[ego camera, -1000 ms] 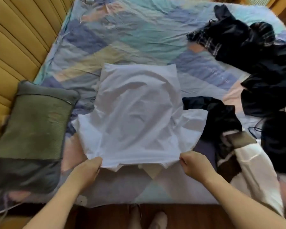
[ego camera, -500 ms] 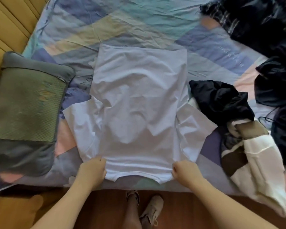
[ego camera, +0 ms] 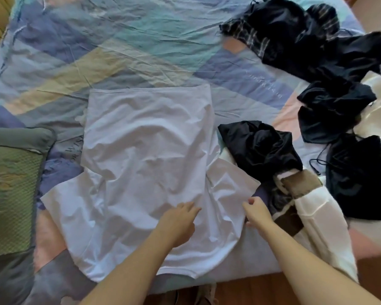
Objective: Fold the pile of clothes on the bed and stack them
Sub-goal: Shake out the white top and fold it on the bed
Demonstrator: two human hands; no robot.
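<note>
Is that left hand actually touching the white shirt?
Touching. The head view shows the left hand lying flat on the white shirt, fingers straight on the cloth near its right sleeve.

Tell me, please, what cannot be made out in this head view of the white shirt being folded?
- White T-shirt: its underside, hidden against the bed.
- Right hand: its grip on the sleeve, unclear as fingers curl at the edge.
- Dark clothes pile: separate garments indistinguishable, tangled.
- Green pillow: cut off by the left edge.

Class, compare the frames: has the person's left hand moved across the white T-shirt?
Yes. The left hand has shifted right from the white T-shirt's near-left shoulder toward its right sleeve.
</note>
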